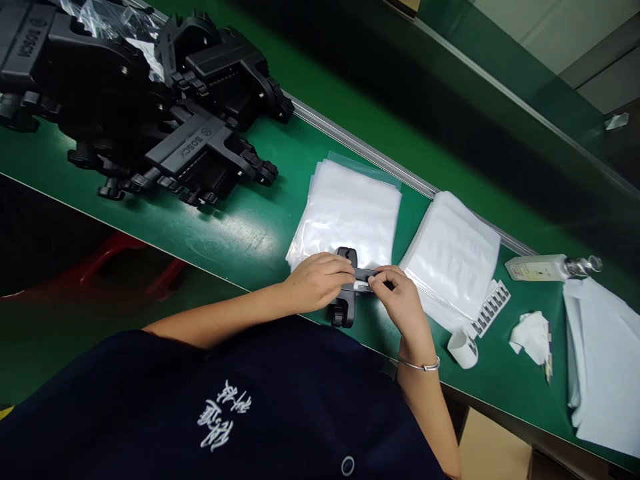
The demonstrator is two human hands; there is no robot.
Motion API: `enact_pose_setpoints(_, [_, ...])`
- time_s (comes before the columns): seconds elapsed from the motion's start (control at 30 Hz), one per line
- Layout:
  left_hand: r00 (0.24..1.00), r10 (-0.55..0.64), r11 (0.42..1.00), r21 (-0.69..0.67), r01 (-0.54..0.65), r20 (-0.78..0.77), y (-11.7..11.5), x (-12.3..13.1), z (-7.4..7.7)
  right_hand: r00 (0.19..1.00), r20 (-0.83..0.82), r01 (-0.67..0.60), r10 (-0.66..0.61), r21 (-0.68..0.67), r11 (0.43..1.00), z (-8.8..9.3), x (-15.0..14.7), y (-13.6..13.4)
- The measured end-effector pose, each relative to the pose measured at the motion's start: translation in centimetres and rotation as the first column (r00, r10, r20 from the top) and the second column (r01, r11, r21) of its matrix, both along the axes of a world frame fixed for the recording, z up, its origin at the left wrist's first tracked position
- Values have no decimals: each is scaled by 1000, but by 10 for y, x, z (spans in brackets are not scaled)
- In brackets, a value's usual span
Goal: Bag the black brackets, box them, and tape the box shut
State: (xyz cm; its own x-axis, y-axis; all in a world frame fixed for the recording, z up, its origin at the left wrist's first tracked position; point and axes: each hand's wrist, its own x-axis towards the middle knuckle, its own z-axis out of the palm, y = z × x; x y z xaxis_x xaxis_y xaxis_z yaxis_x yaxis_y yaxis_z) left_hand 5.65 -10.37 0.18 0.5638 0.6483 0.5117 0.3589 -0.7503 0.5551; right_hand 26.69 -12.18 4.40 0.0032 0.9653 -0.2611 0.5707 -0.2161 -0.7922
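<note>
On the green table (240, 235), one stack of translucent plastic sleeves (353, 203) lies just left of a second, similar stack (453, 257). Farther right, a labelled bottle (539, 268) stands near a pile of white sheets (607, 367), with a crumpled white tissue (531, 335) close by. Below the table's edge, a red seat (107, 259) shows at left, a cardboard box (495, 445) at right.

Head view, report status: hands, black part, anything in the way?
Left hand on black part; right hand fingering it near a white strip. Plastic bags close behind, contact unclear. Nothing seen blocking either hand.
</note>
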Motion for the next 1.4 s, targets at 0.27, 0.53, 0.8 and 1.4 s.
enact_pose_setpoints(0.27, [961, -94, 995, -3, 96, -261, 3, -6, 2, 1000, 16, -9, 9, 11, 1000, 0, -1, 0])
enact_pose_setpoints(0.53, [866, -347, 934, -52, 352, -361, 33, -13, 25, 982, 19, -189, 188, 50, 981, 8, 40, -18])
enact_pose_setpoints(0.8, [694, -553, 821, -157, 550, -462, 65, 16, 50, 951, 215, -249, 221, 112, 962, -6, 39, -23])
enact_pose_setpoints(1.4, [850, -178, 980, -163, 110, -495, 34, -29, 37, 867, 333, -456, 371, 231, 859, -17, 41, -18])
